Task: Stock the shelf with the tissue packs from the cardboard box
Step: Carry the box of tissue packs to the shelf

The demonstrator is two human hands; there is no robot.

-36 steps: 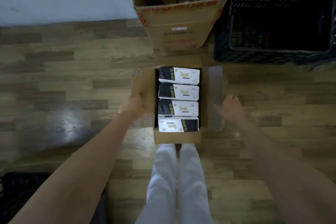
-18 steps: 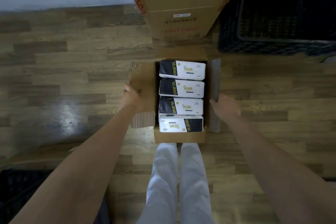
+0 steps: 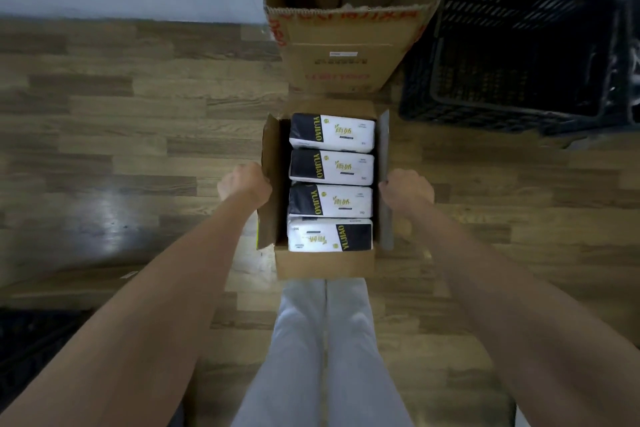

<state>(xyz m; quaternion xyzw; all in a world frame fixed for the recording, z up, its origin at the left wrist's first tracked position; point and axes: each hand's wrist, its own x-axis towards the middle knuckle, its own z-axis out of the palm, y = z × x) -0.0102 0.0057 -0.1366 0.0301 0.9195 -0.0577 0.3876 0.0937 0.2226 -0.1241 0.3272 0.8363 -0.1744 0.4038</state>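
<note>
The cardboard box (image 3: 325, 262) sits on the wooden floor (image 3: 104, 135) in front of the person's legs, with four tissue packs (image 3: 331, 166) lying in a row inside. The left hand (image 3: 244, 180) grips the flap at 9 o'clock and the right hand (image 3: 407, 188) curls round the flap at 3 o'clock. A bigger carton (image 3: 346, 55) stands at 12 o'clock, a black crate (image 3: 519, 52) at 2.

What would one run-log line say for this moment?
left hand: grips left flap | right hand: grips right flap | cardboard box: open | tissue packs: four showing

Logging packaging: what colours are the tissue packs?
White with a black end panel, on the tissue packs; head view.
</note>
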